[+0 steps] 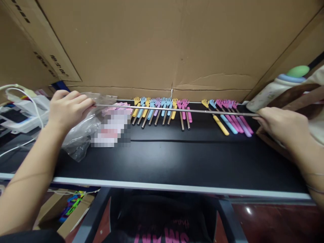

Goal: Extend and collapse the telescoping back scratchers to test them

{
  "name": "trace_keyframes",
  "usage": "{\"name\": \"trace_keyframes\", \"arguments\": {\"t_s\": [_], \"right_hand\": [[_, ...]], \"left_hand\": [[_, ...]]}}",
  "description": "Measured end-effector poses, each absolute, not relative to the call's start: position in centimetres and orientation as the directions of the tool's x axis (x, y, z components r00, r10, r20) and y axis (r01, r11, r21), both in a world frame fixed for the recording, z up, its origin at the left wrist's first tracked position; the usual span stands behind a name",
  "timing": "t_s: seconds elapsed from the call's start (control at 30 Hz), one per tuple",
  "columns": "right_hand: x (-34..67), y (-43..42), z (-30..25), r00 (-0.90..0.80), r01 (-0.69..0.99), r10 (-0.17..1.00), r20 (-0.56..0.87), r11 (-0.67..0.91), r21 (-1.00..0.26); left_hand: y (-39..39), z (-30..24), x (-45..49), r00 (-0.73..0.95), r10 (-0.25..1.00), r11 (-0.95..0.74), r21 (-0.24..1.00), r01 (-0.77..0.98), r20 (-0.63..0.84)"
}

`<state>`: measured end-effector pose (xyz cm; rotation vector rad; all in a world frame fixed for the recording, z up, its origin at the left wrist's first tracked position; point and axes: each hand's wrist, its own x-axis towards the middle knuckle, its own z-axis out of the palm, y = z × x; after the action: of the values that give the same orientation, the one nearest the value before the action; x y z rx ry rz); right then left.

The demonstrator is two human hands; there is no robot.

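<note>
A thin telescopic metal rod [152, 108] stretches almost level above the table, drawn out in segments. My left hand [69, 108] is closed round its left end. Its right end is inside my closed right hand [282, 126]. Both ends of the rod are hidden in my fists. Beyond and below it lie several small back scratchers with claw-shaped heads in yellow, blue, purple and pink. One group of back scratchers [157, 107] with bare metal shafts lies near the middle. Another group of back scratchers [231, 118] with coloured handles lies towards my right hand.
Clear plastic bags [82, 135] and a partly blurred printed packet [108, 130] lie at left, near a white device [32, 113] with cables. A white bottle [273, 91] and bag stand at right. Cardboard [162, 44] walls the back. Below sits an open carton [76, 211] of coloured pieces.
</note>
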<state>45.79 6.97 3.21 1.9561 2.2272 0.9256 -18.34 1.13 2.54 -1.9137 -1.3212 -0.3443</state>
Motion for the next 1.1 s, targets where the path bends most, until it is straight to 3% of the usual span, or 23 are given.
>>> {"name": "trace_keyframes", "arguments": {"t_s": [0.27,0.4,0.5,0.77,0.97,1.1], "right_hand": [[45.3,6.1,2.6,-0.271,0.923,0.881,0.387,0.124,0.364],[44.7,6.0,2.9,-0.290,0.929,0.911,0.294,0.195,0.313],[44.5,6.0,3.0,-0.230,0.944,0.938,0.259,0.149,0.295],[42.2,6.3,3.1,-0.140,0.948,0.918,0.371,0.016,0.317],[30.5,4.2,2.1,-0.445,0.875,0.803,0.396,0.297,0.382],[25.6,2.1,1.8,-0.541,0.833,0.751,0.379,0.415,0.366]], "left_hand": [[1.6,1.7,-18.3,0.476,0.651,-0.225,-0.449,0.865,0.591],[2.1,1.5,-18.6,0.483,0.665,-0.279,-0.410,0.868,0.569],[2.4,1.4,-18.8,0.487,0.645,-0.295,-0.396,0.870,0.589],[2.2,2.1,-16.2,0.454,0.622,-0.239,-0.398,0.886,0.638],[1.8,1.8,-4.4,0.594,0.554,-0.334,-0.497,0.801,0.584],[0.3,1.5,1.9,0.637,0.529,-0.439,-0.461,0.771,0.561]]}}
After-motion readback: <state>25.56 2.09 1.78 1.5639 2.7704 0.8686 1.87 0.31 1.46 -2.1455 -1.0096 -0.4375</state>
